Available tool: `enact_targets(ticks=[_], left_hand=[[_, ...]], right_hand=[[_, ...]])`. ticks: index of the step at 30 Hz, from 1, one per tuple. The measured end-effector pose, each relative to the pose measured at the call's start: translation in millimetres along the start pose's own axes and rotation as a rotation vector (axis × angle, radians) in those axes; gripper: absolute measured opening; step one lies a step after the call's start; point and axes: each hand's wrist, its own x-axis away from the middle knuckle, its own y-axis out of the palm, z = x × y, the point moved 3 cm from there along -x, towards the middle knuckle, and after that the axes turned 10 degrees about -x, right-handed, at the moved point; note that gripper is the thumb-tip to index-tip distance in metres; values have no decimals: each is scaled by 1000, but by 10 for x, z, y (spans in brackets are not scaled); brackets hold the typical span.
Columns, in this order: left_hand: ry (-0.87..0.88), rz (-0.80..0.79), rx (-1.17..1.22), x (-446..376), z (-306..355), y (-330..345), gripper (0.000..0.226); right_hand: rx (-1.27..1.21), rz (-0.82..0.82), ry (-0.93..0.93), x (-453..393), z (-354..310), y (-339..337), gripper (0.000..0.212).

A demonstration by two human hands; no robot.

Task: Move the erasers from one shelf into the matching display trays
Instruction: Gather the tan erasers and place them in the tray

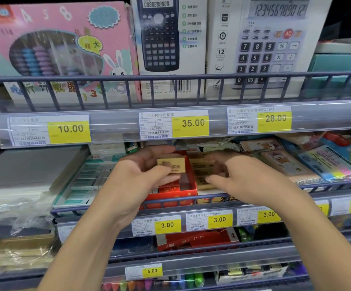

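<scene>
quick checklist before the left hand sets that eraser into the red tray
1. Left hand pinches the tan eraser: ok.
2. Eraser is over the red tray: ok.
3. Free room in the tray under it: cannot tell, the hand hides it.
4. Right hand out of the way, on the tan stack beside the tray: ok.
5. Eraser print matches the tray: cannot tell, blurred.

Wire-fronted shelf (191,201) carries red tray (183,191), notebooks (283,162).

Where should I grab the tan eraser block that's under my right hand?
Pinch the tan eraser block across its two long side edges, coming from above. It lies flat beside the red tray, so the top is open. The right hand already hovers there.
</scene>
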Motion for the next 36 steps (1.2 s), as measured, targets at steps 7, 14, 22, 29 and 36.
enact_targets(ticks=[7, 14, 22, 29, 36], left_hand=[[44, -43, -75, 32, 20, 65, 38], [88, -50, -21, 97, 50, 76, 33], [165, 58, -418, 153, 41, 152, 31], [467, 155, -1337, 347, -117, 241, 49], [654, 248, -1401, 335, -305, 249, 34]], right_hand=[[-543, 112, -294, 157, -301, 87, 35], [-574, 179, -378, 200, -264, 103, 33], [-669, 227, -305, 272, -96, -29, 27], [-402, 18, -2, 189, 271, -230, 21], [-266, -117, 71, -63, 202, -46, 22]])
